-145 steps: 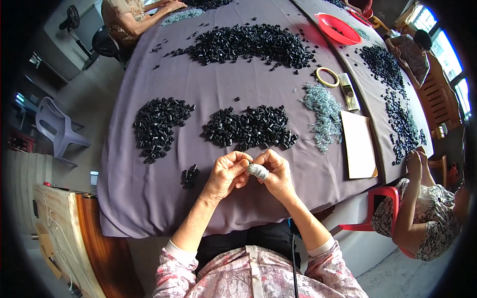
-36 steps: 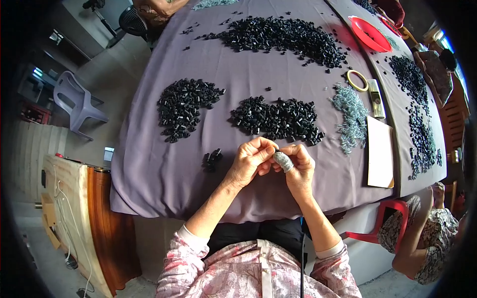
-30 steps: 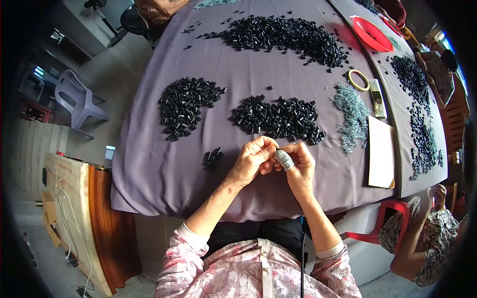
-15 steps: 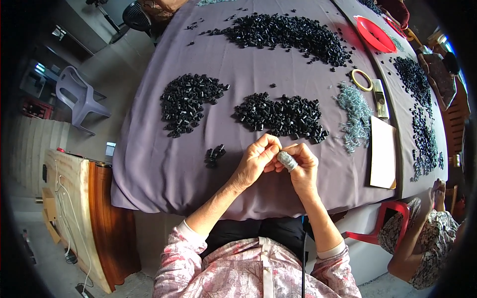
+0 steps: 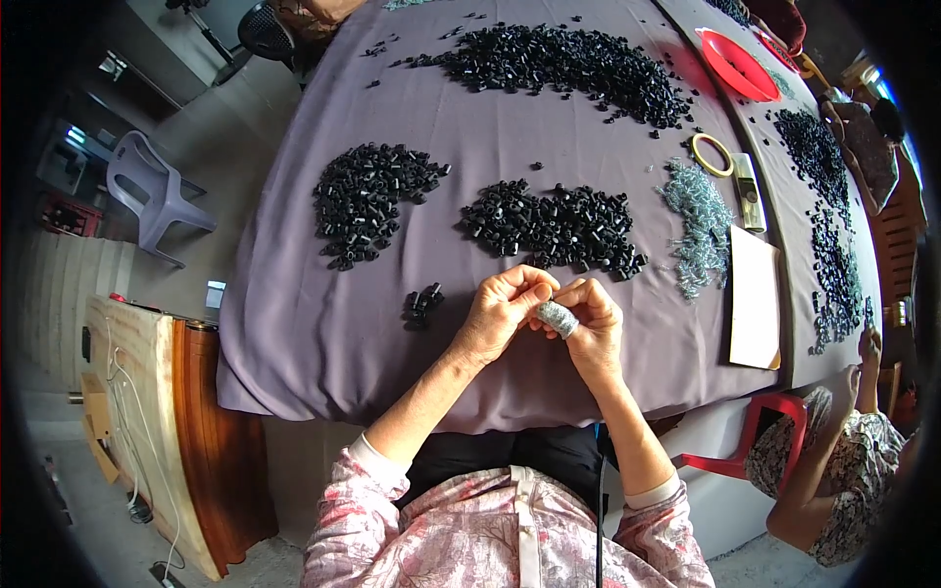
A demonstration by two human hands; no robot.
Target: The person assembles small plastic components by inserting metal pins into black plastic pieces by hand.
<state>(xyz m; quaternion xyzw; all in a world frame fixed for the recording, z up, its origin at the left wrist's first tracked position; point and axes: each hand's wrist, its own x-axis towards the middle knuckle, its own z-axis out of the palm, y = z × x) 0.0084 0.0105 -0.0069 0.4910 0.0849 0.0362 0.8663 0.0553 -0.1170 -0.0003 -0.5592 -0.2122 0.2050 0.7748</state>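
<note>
My left hand point(image 5: 502, 312) and my right hand point(image 5: 594, 325) meet fingertip to fingertip above the table's near part. Both are closed in a pinch, and whatever lies between the fingertips is too small and covered to name. A grey wrapping point(image 5: 558, 318) covers my right thumb. Just beyond the hands lies a pile of small black cylindrical pieces point(image 5: 554, 225). A second black pile point(image 5: 368, 201) is to its left, and a little cluster of the same pieces point(image 5: 423, 305) sits left of my left hand. Thin silvery metal pieces point(image 5: 697, 225) are heaped to the right.
Purple-grey cloth point(image 5: 279, 333) covers the table. A large black pile point(image 5: 569, 69) spreads at the far side. On the right are a yellow ring point(image 5: 712, 155), a white sheet point(image 5: 754, 299) and a red basin point(image 5: 737, 65). Another person point(image 5: 833, 470) sits at the right edge.
The wrapped right thumb has tilted and moved slightly left, closer to the left fingertips. Both hands stay together in the same place; the piles look the same.
</note>
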